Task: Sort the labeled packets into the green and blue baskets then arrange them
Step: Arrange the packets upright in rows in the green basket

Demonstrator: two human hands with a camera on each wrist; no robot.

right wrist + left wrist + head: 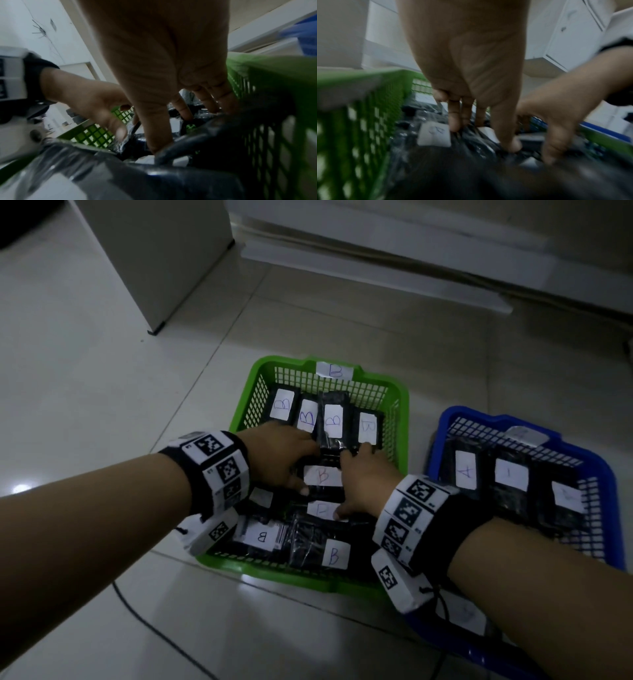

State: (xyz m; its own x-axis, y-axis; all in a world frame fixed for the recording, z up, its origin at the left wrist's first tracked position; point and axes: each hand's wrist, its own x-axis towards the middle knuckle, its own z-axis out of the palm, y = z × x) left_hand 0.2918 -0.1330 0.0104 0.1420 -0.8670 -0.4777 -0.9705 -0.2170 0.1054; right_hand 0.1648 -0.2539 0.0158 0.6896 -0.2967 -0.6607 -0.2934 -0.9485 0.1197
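Seemingly the sorting is done, B packets (331, 421) lying in the green basket (401, 419) and others in the blue basket (606, 474), while left hand (279, 455) and right hand (364, 482), fingers extended, press middle packets straight.

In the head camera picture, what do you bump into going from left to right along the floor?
Left hand → right hand, both in the green basket → blue basket with its packets.

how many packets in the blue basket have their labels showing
3, side by side in the blue basket: left packet marked A, middle packet, right packet. The right forearm covers the near part, so more may be hidden.
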